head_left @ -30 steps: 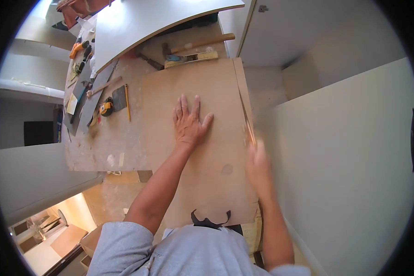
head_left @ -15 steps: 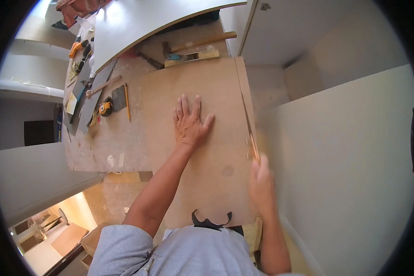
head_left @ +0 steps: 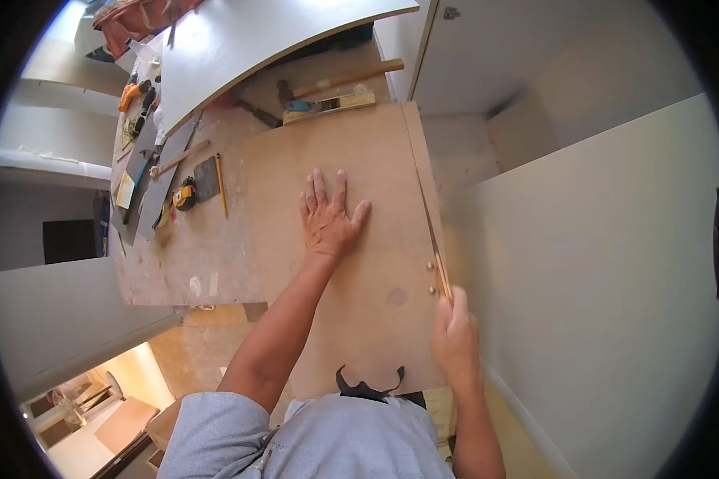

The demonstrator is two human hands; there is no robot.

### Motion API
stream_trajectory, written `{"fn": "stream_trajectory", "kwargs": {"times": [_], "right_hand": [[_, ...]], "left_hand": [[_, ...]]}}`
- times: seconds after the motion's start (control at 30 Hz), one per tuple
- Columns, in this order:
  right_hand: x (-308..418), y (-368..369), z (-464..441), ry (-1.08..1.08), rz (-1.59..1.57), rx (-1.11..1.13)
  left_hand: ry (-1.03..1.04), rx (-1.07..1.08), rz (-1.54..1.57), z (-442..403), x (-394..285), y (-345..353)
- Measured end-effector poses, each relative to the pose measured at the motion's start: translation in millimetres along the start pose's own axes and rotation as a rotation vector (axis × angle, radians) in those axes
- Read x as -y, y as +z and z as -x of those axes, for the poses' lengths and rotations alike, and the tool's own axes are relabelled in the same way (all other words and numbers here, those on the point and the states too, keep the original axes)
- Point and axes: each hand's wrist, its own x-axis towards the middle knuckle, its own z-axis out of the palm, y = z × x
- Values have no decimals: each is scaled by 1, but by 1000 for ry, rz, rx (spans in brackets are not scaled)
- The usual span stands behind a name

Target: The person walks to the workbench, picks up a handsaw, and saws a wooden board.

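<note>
My left hand (head_left: pixel 331 219) lies flat with spread fingers on a large brown wooden board (head_left: pixel 375 327), pressing on its middle. At the board's right edge, my right hand (head_left: pixel 455 331) is closed round the handle of a handsaw (head_left: pixel 445 279), seen almost edge-on. Two small round knobs show beside the handle's left side. A long narrow cut runs from the far end of the board towards the saw, parting a thin strip (head_left: pixel 422 160) along the right side. Most of the blade cannot be made out.
Left of the board lie a pencil (head_left: pixel 221 185), a tape measure (head_left: pixel 184 194), a hammer (head_left: pixel 176 158) and an orange-handled tool (head_left: pixel 133 94). Beyond it are a hand plane (head_left: pixel 327 104) and another hammer (head_left: pixel 343 80) under a white panel (head_left: pixel 256 40). A pale panel (head_left: pixel 599 263) stands at right.
My right hand and the saw have drawn back a little towards my body. My left hand stays on the same spot of the board. The view has shifted slightly.
</note>
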Motion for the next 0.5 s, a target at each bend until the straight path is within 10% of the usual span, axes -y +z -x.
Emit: {"fn": "stream_trajectory", "kwargs": {"times": [0.23,0.5], "right_hand": [[32,39,-179,-150,139,-105],[-3,-5,9,26,41,26]], "left_hand": [[-3,36,-32,-2,-2,-5],[-19,48,-18,-1,-1,-2]]}}
